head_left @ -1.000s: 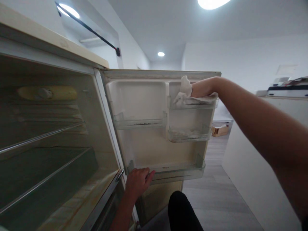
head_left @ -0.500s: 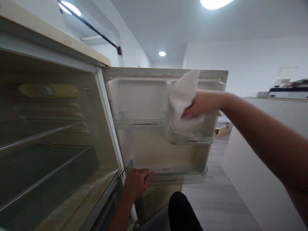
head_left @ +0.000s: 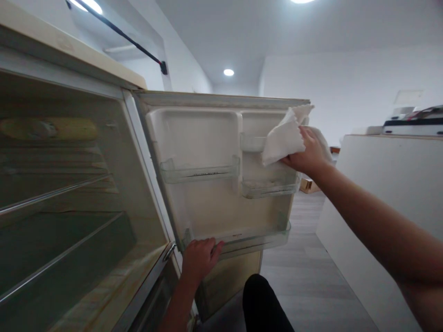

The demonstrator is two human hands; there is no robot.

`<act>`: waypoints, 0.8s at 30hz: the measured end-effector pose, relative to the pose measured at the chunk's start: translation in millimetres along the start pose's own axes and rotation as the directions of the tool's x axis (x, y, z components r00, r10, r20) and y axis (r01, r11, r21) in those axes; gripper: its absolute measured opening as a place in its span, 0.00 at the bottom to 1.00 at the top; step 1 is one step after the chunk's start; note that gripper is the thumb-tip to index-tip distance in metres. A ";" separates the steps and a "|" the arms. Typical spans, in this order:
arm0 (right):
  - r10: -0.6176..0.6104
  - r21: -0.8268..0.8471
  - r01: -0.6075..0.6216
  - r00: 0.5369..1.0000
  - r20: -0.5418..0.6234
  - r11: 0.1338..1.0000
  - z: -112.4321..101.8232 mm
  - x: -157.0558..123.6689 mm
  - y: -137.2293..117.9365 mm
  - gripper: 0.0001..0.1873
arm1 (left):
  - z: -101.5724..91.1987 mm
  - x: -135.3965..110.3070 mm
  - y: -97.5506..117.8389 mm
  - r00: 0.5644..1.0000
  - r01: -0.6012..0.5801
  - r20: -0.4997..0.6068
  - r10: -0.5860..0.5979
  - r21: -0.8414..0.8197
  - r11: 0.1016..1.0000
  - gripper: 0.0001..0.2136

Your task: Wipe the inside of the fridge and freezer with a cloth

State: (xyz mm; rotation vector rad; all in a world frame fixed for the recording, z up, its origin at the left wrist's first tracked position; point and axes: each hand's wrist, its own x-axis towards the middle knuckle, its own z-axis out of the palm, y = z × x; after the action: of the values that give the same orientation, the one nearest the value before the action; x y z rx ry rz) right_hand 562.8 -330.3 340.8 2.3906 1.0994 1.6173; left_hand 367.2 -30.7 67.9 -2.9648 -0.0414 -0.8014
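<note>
The left hand (head_left: 200,258) lies on the low bin (head_left: 258,244); gripping or just resting, I can't tell, but leaning hard might unseat it. Farther off, the right hand (head_left: 308,154) grasps the cloth (head_left: 284,140) in front of the upper bin (head_left: 252,143), which could snag a loose fold and get tugged off the door (head_left: 197,205).

Cloth (head_left: 282,140): we saw it white and rumpled, partly hiding the upper right bin (head_left: 252,143).
Fridge door (head_left: 207,207): we saw it off-white, swung open.
Bottom bin (head_left: 256,244): we saw it clear, low across the door.
</note>
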 end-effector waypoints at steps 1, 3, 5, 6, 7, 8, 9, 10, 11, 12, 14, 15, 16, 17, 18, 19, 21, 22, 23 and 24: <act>0.001 0.000 -0.001 1.000 -0.013 1.000 11.4 -4.7 11.7 0.25 | 1.6 2.3 1.6 1.000 0.006 -0.002 -0.006 0.002 1.000 0.23; -0.008 0.019 0.008 1.000 -0.012 1.000 29.4 -7.9 26.0 0.21 | 4.6 6.5 4.5 1.000 0.021 -0.018 -0.020 0.012 1.000 0.22; -0.015 0.043 0.016 1.000 -0.016 0.999 39.9 -2.8 25.1 0.17 | 7.3 9.7 6.8 0.999 0.028 -0.040 -0.027 0.030 0.999 0.22; -0.015 0.049 0.016 1.000 -0.023 0.999 42.2 2.4 18.8 0.16 | 8.4 10.8 7.6 0.998 0.029 -0.055 -0.027 0.039 0.999 0.22; -0.013 0.050 0.014 0.999 -0.030 0.999 43.0 9.0 9.1 0.16 | 9.3 11.6 8.3 0.997 0.027 -0.069 -0.024 0.049 0.998 0.22; -0.020 0.049 0.021 0.999 -0.031 0.999 42.3 16.7 -3.5 0.16 | 10.0 12.1 8.7 0.996 0.025 -0.082 -0.020 0.058 0.998 0.22; -0.032 0.049 0.033 0.999 -0.023 0.998 40.4 25.0 -18.4 0.15 | 10.6 12.3 8.8 0.996 0.025 -0.093 -0.018 0.067 0.997 0.21; -0.041 0.049 0.042 0.999 -0.013 0.998 37.4 33.4 -34.6 0.15 | 11.1 12.3 8.7 0.995 0.023 -0.102 -0.015 0.074 0.997 0.21; -0.044 0.051 0.044 0.999 -0.006 0.998 33.7 41.5 -51.2 0.14 | 11.6 12.0 8.4 0.994 0.017 -0.107 -0.009 0.078 0.997 0.21; -0.035 0.053 0.035 0.999 -0.008 0.998 29.5 48.8 -67.2 0.14 | 12.0 11.4 7.7 0.994 0.010 -0.112 -0.001 0.079 0.997 0.21; 0.003 0.056 0.000 0.999 -0.053 0.998 20.3 58.8 -93.1 0.14 | 12.7 9.5 5.4 0.992 -0.012 -0.123 0.021 0.073 0.997 0.20; 0.022 0.056 -0.017 0.996 -0.088 0.998 15.8 60.5 -101.0 0.14 | 12.9 8.2 3.9 0.991 -0.025 -0.128 0.034 0.067 0.997 0.20; 0.032 0.054 -0.026 0.993 -0.118 0.998 11.9 59.7 -104.8 0.14 | 13.0 6.7 2.3 0.990 -0.038 -0.135 0.046 0.061 0.997 0.20; 0.039 0.047 -0.033 0.990 -0.135 0.998 8.8 56.3 -103.9 0.13 | 12.8 5.1 0.6 0.988 -0.049 -0.142 0.057 0.056 0.997 0.20; 0.049 0.033 -0.045 0.989 -0.141 0.998 6.7 50.4 -98.6 0.12 | 12.5 3.3 -0.9 0.987 -0.061 -0.148 0.068 0.054 0.997 0.19; 0.066 0.016 -0.064 0.988 -0.137 0.998 5.7 42.4 -89.3 0.11 | 12.0 1.7 -2.3 0.985 -0.071 -0.153 0.078 0.053 0.996 0.19; 0.123 -0.023 -0.127 0.985 -0.120 0.992 7.0 22.8 -62.0 0.10 | 10.7 -0.9 -4.0 0.983 -0.086 -0.159 0.094 0.058 0.995 0.19; 0.161 -0.035 -0.167 0.980 -0.120 0.985 8.7 12.9 -46.4 0.10 | 10.1 -1.6 -4.4 0.982 -0.089 -0.161 0.098 0.062 0.994 0.19; 0.192 -0.041 -0.198 0.974 -0.117 0.979 10.5 4.0 -31.3 0.10 | 9.8 -1.9 -4.4 0.982 -0.091 -0.161 0.101 0.067 0.994 0.19; 0.214 -0.041 -0.219 0.971 -0.109 0.975 12.0 -3.2 -17.6 0.10 | 9.7 -1.7 -4.3 0.981 -0.090 -0.163 0.101 0.071 0.993 0.19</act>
State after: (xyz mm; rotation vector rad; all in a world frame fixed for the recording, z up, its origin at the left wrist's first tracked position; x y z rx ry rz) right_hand 562.9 -314.9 325.6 2.4922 0.8200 1.8302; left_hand 370.4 -25.8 58.9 -2.8053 0.0828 -1.0103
